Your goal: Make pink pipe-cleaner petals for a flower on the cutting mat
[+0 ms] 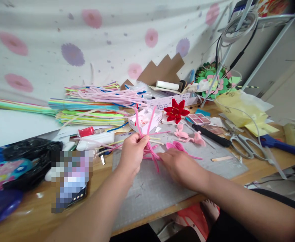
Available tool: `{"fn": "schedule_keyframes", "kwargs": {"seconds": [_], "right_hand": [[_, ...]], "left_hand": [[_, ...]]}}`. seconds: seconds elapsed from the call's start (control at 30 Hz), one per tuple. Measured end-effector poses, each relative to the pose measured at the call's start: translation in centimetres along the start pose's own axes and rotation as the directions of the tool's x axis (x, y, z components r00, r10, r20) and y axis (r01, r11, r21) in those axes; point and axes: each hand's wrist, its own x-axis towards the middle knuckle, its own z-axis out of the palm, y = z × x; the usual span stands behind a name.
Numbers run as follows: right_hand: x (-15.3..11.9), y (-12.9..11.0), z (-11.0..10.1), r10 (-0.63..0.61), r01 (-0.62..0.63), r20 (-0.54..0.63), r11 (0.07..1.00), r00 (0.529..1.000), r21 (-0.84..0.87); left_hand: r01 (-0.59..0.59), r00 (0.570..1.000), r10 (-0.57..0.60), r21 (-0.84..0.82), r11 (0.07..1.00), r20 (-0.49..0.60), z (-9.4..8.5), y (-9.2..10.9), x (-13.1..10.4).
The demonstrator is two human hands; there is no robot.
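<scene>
L hand [132, 153] is pinching pink stems [152, 153] betw. thumb & fingers, over grey mat [147, 201]; R hand [182, 164] is sitting at stems' lower part, fingertips hidden, can't tell if pinching; red flower [176, 111] is lying beyond, nr. white box [158, 120].

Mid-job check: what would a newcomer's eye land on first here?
Likely the bright red flower toward the back of the table, right of centre. Next, the crossed pink stems pinched in the left hand, above the grey mat. Then the bundles of coloured stems piled at the back left.
</scene>
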Motion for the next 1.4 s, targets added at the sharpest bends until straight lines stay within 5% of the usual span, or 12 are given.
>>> {"fn": "schedule_keyframes", "kwargs": {"seconds": [0.17, 0.4, 0.63, 0.87, 1.07, 1.4], "right_hand": [[0.9, 0.1, -1.6, 0.092, -0.026, -0.144, 0.913, 0.985, 0.408], [2.1, -1.1, -0.8, 0.249, -0.201, 0.022, 0.721, 0.968, 0.663], [1.9, -1.0, -0.4, 0.193, -0.116, 0.059, 0.300, 0.979, 0.947], [1.6, -1.6, 0.8, 0.201, -0.122, 0.129, -0.046, 0.971, 0.991], [1.4, -1.1, 0.6, 0.244, -0.109, 0.118, -0.048, 0.963, 0.993], [1.3, -1.0, 0.7, 0.264, -0.138, 0.140, -0.025, 0.954, 0.990]], "left_hand": [[-0.134, 0.991, 0.132, 0.187, 0.973, 0.023, 0.1, 0.5, -0.9], [-0.191, 0.982, 0.185, 0.203, 0.960, 0.049, 0.9, 1.6, -2.3], [-0.048, 0.996, 0.056, -0.120, 0.992, 0.066, 0.7, 1.7, -2.0], [0.022, 0.996, -0.003, -0.228, 0.973, 0.084, 0.7, 1.8, -1.9], [0.263, 0.871, -0.169, -0.149, 0.953, 0.462, 0.7, 1.6, -2.2], [0.278, 0.920, -0.192, -0.225, 0.934, 0.341, 1.1, 2.1, -2.2]]}}
